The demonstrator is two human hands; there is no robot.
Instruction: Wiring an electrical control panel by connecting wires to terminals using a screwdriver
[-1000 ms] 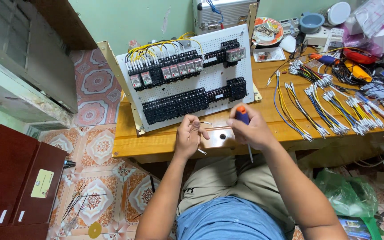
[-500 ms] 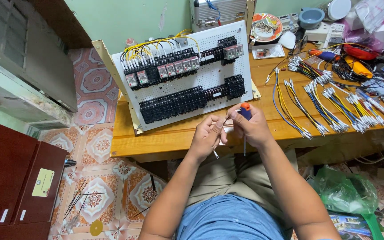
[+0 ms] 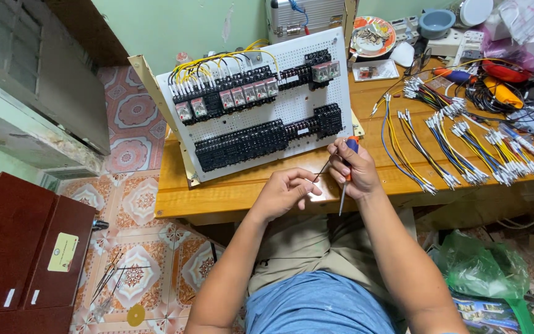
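Right hand [image 3: 355, 173] clamped on a screwdriver [image 3: 345, 185] at the worktop [image 3: 230, 192] front edge, left hand [image 3: 285, 193] just beside pinching a thin wire [image 3: 321, 170], white relay panel [image 3: 261, 105] behind, wire bundles [image 3: 458, 142] right, blue bowl [image 3: 435, 23] and dish of small parts [image 3: 372, 34] at back edge.

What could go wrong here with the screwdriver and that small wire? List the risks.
1. The right hand holds both a screwdriver and a thin wire; the wire might slip from that shared grip.
2. The screwdriver's shaft points down over the lap, so a drop could poke the leg.
3. The left hand works at the wooden table edge; a small part could fall to the tiled floor.
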